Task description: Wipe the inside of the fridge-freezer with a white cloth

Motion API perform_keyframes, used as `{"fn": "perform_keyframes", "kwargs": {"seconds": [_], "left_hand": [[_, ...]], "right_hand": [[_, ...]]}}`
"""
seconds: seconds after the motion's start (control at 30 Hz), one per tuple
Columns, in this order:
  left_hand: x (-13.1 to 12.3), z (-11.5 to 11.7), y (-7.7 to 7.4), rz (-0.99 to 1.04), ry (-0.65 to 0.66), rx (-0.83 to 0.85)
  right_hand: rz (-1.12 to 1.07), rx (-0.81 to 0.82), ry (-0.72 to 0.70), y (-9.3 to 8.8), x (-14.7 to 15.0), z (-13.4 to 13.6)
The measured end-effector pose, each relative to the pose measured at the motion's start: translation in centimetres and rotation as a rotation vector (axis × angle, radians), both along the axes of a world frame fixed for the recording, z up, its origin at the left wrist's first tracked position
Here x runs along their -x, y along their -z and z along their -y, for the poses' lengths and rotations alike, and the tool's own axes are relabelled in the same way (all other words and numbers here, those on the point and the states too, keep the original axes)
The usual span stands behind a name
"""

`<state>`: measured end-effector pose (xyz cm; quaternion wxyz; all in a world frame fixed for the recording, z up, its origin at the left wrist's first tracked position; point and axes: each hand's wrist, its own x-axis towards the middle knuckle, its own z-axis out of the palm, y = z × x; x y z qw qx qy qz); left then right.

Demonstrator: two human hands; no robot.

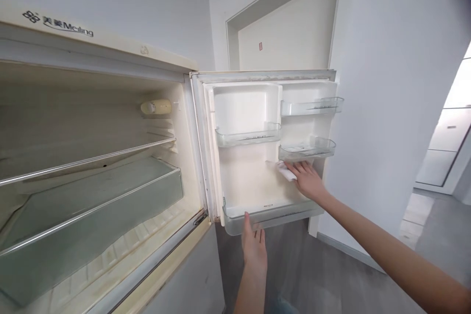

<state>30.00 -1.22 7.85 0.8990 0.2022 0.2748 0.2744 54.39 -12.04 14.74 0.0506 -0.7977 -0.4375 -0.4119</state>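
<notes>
Open fridge door (246, 176), empty door bins (307, 149); right hand (307, 179) presses white cloth (285, 170) at its 10 o'clock; left hand (253, 245) open, fingers touching bottom bin (235, 218).

The right hand (307, 179) is covering most of a white cloth (285, 170), so its size is staying unclear. The fridge (91, 157) is running off the left edge. The small print on the door shelves (248, 136) is reading too tiny.

Bright even daylight, soft shadows, glare at right doorway, wide-angle edge distortion
</notes>
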Motion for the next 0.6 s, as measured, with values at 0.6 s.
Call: {"fn": "perform_keyframes", "kwargs": {"seconds": [0.6], "left_hand": [[0.1, 0.4, -0.9, -0.137, -0.018, -0.056]], "right_hand": [[0.006, 0.23, -0.006, 1.4, -2.5, 4.7]]}}
